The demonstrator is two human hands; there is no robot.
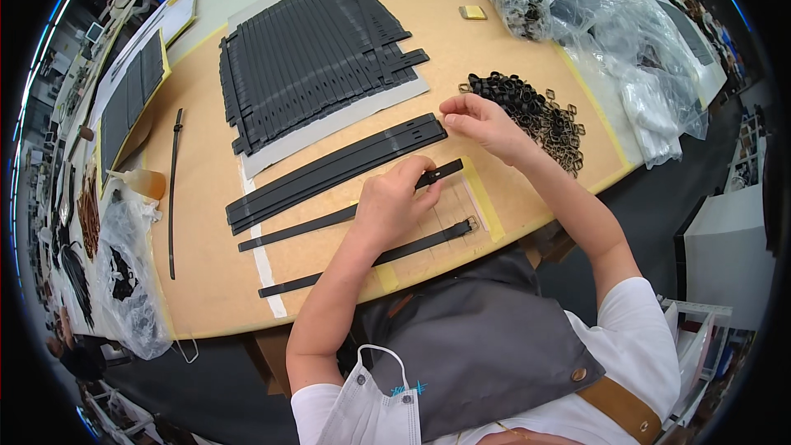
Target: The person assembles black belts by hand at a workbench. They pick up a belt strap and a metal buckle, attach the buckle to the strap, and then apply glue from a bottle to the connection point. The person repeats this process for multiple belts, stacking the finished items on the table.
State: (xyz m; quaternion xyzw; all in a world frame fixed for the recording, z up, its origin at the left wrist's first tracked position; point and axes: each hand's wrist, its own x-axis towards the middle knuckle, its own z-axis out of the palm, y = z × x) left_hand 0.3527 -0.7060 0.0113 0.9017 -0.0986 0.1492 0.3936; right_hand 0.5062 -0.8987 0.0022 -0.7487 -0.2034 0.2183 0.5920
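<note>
Left hand (394, 202) clamped on a flat black strap (298, 228) with a slotted end; strap lies across the near half of the tan surface (449, 53), slotted end poking out past the fingers toward the right edge. Right hand (486, 126) is up off the surface, thumb and forefinger close together just beside the right end of a bundle of flat black strips (329, 171); can't tell if they pinch anything. In the way: left hand hides the strap's middle, left forearm crosses over a black strap with a metal buckle (424, 244) by the near edge, right hand and wrist cover part of a heap of black loops and bronze-toned metal buckles (560, 138) near the right edge. Beyond the bundle, toward the far edge, a big stack of slotted black straps (313, 53) on a pale grey sheet (342, 125). Small yellow block (472, 12) lies past the heap, crumpled clear plastic bags (626, 41) fill the far right corner. Left side: lone thin black strap (174, 198) roughly parallel to the left edge, amber squeeze bottle (145, 183) at that edge, clear plastic bag with black pieces (124, 272) at the near left corner.
</note>
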